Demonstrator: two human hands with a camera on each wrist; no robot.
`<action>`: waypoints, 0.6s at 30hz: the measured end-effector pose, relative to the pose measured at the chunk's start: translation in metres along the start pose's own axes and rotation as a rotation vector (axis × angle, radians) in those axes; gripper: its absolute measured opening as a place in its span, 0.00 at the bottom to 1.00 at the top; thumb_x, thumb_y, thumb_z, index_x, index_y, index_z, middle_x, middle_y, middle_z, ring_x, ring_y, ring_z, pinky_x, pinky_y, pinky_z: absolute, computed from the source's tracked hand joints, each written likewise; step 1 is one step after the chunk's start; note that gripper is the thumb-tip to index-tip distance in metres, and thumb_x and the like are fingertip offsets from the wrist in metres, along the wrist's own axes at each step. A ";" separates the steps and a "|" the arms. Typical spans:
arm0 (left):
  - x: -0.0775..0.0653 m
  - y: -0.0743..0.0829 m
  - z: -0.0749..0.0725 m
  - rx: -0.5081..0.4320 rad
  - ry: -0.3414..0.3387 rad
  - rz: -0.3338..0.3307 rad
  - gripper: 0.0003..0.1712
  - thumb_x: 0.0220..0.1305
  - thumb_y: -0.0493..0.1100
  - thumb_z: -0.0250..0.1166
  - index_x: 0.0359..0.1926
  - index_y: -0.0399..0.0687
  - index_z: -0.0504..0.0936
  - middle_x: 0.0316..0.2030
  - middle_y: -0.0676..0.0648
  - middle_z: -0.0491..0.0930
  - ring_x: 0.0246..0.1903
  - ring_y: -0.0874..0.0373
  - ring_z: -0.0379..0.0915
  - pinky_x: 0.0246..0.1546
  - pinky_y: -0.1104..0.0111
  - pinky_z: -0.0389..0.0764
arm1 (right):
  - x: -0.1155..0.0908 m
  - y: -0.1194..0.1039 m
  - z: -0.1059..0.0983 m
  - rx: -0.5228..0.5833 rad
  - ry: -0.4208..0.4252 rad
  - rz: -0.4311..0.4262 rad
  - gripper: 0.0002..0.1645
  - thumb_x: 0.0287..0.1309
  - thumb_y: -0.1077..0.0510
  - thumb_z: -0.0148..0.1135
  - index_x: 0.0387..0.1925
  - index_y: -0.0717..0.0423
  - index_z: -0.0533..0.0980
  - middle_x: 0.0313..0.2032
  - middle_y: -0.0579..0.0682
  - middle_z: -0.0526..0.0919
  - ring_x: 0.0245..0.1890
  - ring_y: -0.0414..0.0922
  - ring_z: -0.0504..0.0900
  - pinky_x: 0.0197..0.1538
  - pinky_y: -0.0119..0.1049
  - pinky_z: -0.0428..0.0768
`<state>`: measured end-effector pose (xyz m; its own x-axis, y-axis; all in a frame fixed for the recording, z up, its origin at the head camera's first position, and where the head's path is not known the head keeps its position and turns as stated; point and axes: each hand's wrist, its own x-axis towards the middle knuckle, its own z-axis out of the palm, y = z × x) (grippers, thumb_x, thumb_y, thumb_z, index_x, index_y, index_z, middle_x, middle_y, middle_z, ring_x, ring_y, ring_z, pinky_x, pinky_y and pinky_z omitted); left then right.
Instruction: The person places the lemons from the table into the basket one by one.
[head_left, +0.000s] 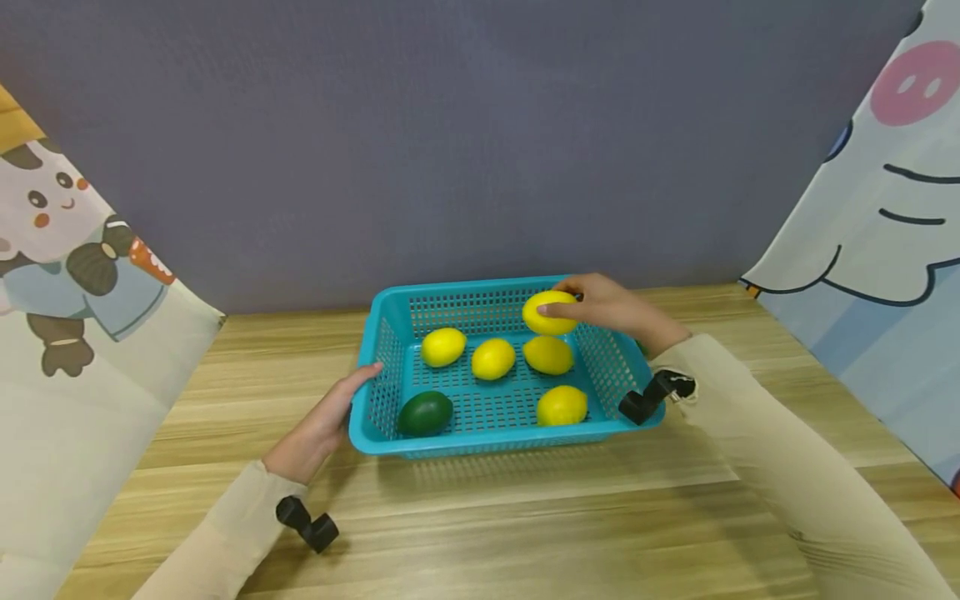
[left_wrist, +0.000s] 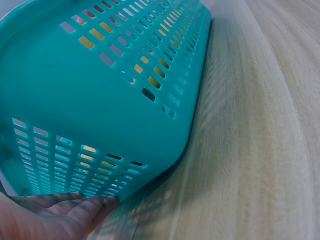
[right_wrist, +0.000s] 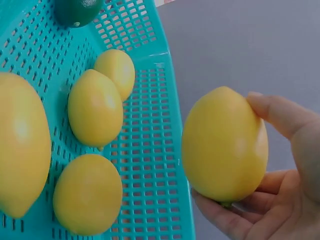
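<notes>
A turquoise perforated basket (head_left: 480,447) stands on the wooden table. My left hand (head_left: 321,429) grips its left end, thumb over the rim and fingers (left_wrist: 95,210) against the outer wall. Above the back right part of the basket, my right hand (head_left: 603,302) holds a yellow lemon (head_left: 550,312) between thumb and fingers, as the right wrist view also shows (right_wrist: 225,145). Below it in the basket lies another lemon (head_left: 548,356), with more lemons at the middle (head_left: 492,359), back left (head_left: 443,347) and front right (head_left: 562,406). A dark green, avocado-like fruit (head_left: 425,414) sits front left.
The wooden table (head_left: 480,533) extends in front of the basket and to both sides. Behind it rises a grey panel (head_left: 480,150). Printed cartoon cloths hang at the left (head_left: 82,400) and right (head_left: 847,333). A bit of green shows behind the right wrist.
</notes>
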<state>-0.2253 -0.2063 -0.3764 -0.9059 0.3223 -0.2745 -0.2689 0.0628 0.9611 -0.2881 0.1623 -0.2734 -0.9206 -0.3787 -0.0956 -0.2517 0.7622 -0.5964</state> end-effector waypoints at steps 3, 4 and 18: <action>-0.001 0.001 0.000 -0.002 -0.002 0.002 0.40 0.69 0.56 0.39 0.72 0.36 0.42 0.63 0.28 0.57 0.54 0.46 0.69 0.54 0.54 0.74 | 0.007 -0.001 0.005 0.003 -0.011 -0.039 0.32 0.60 0.41 0.58 0.55 0.62 0.73 0.46 0.55 0.78 0.42 0.50 0.71 0.44 0.40 0.71; -0.001 0.001 0.000 -0.002 -0.005 0.004 0.40 0.69 0.56 0.39 0.72 0.36 0.41 0.63 0.27 0.57 0.54 0.46 0.68 0.54 0.54 0.74 | 0.008 -0.001 0.007 0.004 -0.013 -0.050 0.31 0.60 0.42 0.58 0.54 0.62 0.73 0.46 0.55 0.79 0.42 0.49 0.71 0.44 0.40 0.72; -0.001 0.001 0.001 -0.008 -0.006 0.004 0.40 0.69 0.55 0.39 0.71 0.34 0.42 0.64 0.27 0.57 0.54 0.47 0.69 0.54 0.55 0.74 | 0.025 -0.011 0.033 -0.034 -0.158 -0.187 0.29 0.57 0.44 0.62 0.53 0.59 0.74 0.40 0.50 0.79 0.36 0.45 0.72 0.40 0.37 0.73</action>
<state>-0.2245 -0.2058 -0.3748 -0.9050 0.3285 -0.2702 -0.2677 0.0535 0.9620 -0.2987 0.1267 -0.2956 -0.7995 -0.5905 -0.1106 -0.4261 0.6871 -0.5885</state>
